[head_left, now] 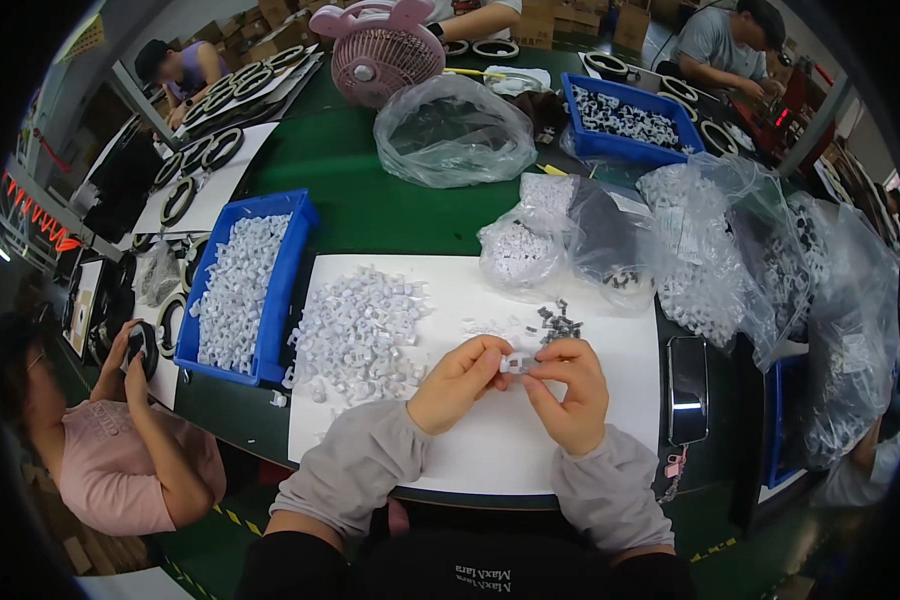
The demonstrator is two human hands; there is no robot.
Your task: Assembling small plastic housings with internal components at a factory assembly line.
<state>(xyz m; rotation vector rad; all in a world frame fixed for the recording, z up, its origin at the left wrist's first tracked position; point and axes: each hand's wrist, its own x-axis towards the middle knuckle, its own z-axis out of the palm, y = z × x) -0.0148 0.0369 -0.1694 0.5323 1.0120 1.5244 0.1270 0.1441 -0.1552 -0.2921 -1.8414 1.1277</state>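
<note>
Both my hands meet over a white sheet on the green table. My left hand pinches a small white plastic part between thumb and fingers. From the other side, the fingertips of my right hand close on the same part; whether they also hold a smaller piece is too small to tell. Just beyond my right hand lies a little heap of dark grey pieces, with tiny clear or white pieces beside it. A large loose pile of white plastic parts spreads to the left of my left hand.
A blue bin of white parts stands left, another blue bin far right. Plastic bags of parts crowd the right side. An open clear bag and pink fan stand behind. A phone lies right. Co-workers sit around.
</note>
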